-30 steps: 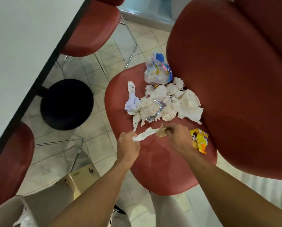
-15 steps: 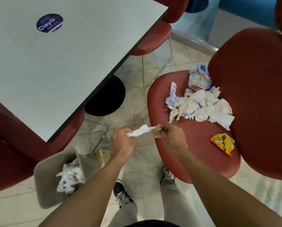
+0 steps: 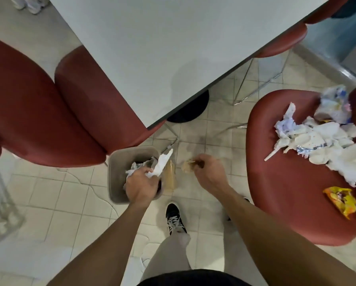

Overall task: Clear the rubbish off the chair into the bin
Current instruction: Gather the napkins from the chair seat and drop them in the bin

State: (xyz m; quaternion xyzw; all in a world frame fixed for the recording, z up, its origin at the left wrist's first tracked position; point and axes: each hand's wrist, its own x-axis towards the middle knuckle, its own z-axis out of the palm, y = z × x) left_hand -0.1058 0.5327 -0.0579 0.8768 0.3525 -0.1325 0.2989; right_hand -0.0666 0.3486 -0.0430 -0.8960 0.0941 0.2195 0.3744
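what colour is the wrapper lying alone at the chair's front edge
Yellow wrapper, with dark print, head view.

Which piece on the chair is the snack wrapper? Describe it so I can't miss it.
Find the red chair on the right with the rubbish. The snack wrapper lies alone near the seat's front right edge, apart from the white paper pile. It is the only yellow-orange piece.

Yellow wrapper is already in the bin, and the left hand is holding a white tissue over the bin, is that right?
Not quite. The head view shows the yellow wrapper lying on the chair, not in the bin. The left hand does hold a white tissue over the bin.
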